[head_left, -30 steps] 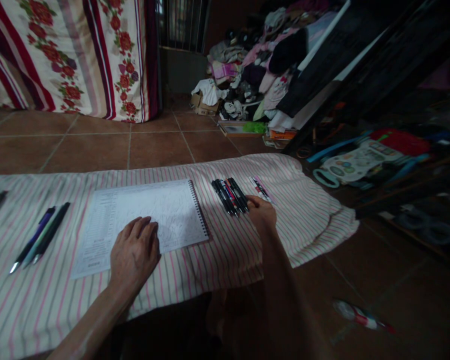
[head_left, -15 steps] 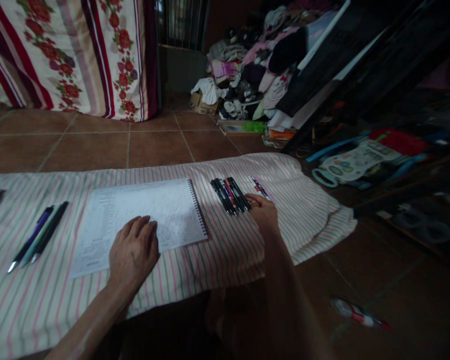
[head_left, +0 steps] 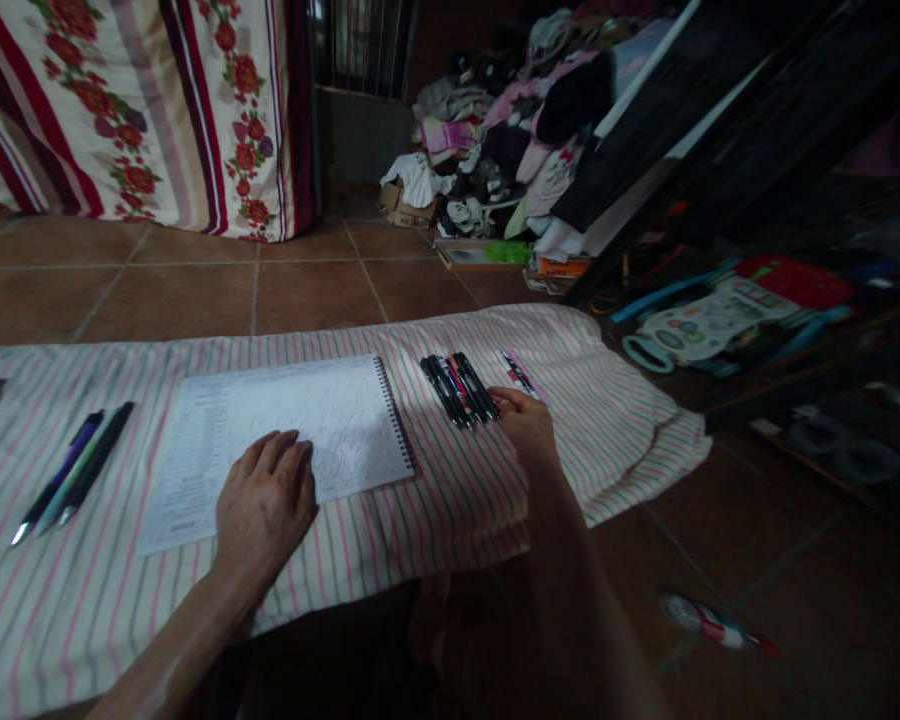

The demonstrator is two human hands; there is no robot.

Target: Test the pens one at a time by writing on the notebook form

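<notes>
My left hand [head_left: 265, 503] lies flat, fingers spread, on the lower edge of a spiral-bound notebook [head_left: 285, 435] that rests on a striped cloth [head_left: 450, 490]. My right hand [head_left: 525, 422] sits at the near end of a row of several dark pens [head_left: 459, 388], its fingertips curled against them; whether it grips one is hidden. A few more pens [head_left: 517, 372] lie just beyond that hand. Three pens [head_left: 71, 478] lie side by side at the left of the cloth.
The cloth covers a low surface on a brown tiled floor [head_left: 307, 290]. A floral mattress [head_left: 135, 110] leans at the back left. A pile of clothes [head_left: 510, 130] fills the back. Toys and clutter [head_left: 709, 320] sit at right. A loose pen [head_left: 709, 625] lies on the floor.
Both hands stay almost still. The view has shifted slightly; the right hand has edged a little nearer to the row of dark pens.
</notes>
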